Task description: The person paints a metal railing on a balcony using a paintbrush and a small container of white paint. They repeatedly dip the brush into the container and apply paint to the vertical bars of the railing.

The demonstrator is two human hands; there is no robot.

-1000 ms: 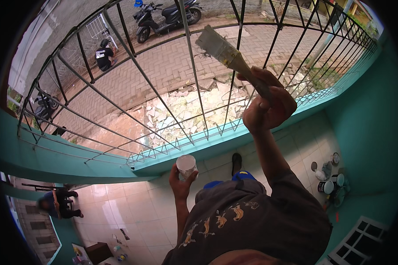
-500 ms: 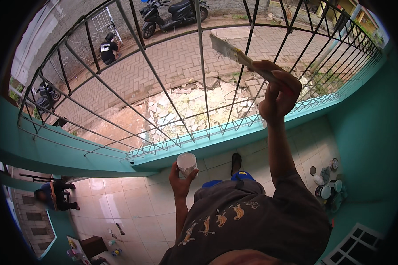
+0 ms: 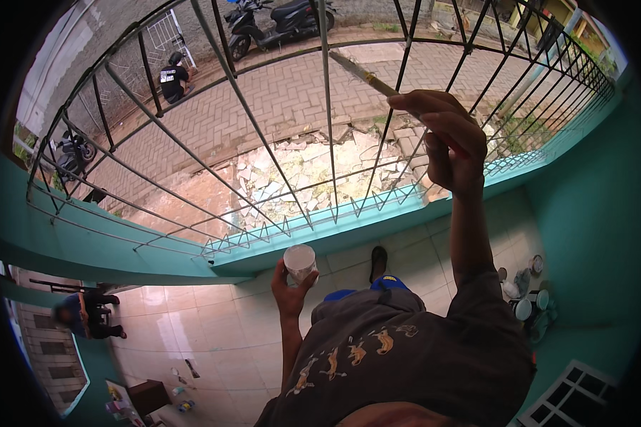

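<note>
My right hand (image 3: 452, 139) is raised in front of the window grille (image 3: 332, 128), its fingers closed round the handle of a paintbrush (image 3: 357, 70). The brush points up and to the left, seen nearly edge-on, its bristle end close to a grey vertical bar. Whether the bristles touch that bar I cannot tell. Lower down, my left hand (image 3: 292, 288) grips a small white cup (image 3: 300, 262) upright, near the teal ledge (image 3: 320, 235). The cup's contents are hard to make out. Some bars are black, others greyish.
Paint cans (image 3: 521, 309) and bags stand on the tiled floor (image 3: 221, 334) at the right wall. A seated person (image 3: 85, 313) is at the left. Beyond the grille are a crouching person (image 3: 174, 78), a motorbike (image 3: 278, 25) and broken rubble (image 3: 306, 171).
My right hand has shifted slightly right and turned, so the brush now shows its thin edge and its tip sits nearer the grey bar. The left hand with the cup stays nearly still.
</note>
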